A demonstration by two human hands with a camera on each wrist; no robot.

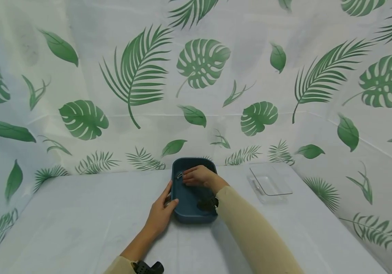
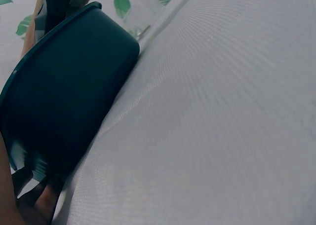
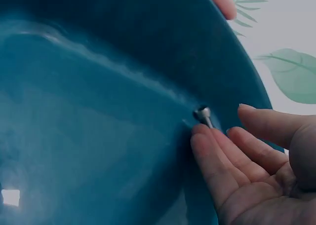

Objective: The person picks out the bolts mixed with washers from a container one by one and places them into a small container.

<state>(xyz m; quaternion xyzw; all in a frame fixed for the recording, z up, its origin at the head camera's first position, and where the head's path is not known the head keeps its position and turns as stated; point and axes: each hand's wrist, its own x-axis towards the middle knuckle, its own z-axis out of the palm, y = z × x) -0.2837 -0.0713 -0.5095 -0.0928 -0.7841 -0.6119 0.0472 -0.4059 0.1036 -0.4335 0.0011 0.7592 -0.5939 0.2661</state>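
A deep blue rectangular bin (image 1: pixel 190 219) stands on the white-covered table. My right hand (image 1: pixel 199 177) reaches down inside it near the far left corner. Close up in the right wrist view, the fingertips (image 3: pixel 201 138) are right at a small metal bolt (image 3: pixel 202 114) with a hollow round head, lying by the wall. The thumb stays apart from these fingers. My left hand (image 1: pixel 160 215) rests against the bin's left side, fingers stretched along the outer wall and thumb at the rim. Part of it shows low in the left wrist view, beside the bin's dark outer wall (image 2: pixel 69 82).
To the right of the bin sits a clear see-through rectangular container (image 1: pixel 279 195). A white cloth (image 1: pixel 62 213) covers the table, and a leaf-printed sheet (image 1: pixel 216 133) hangs behind and along the sides. Both wrists carry small black cameras.
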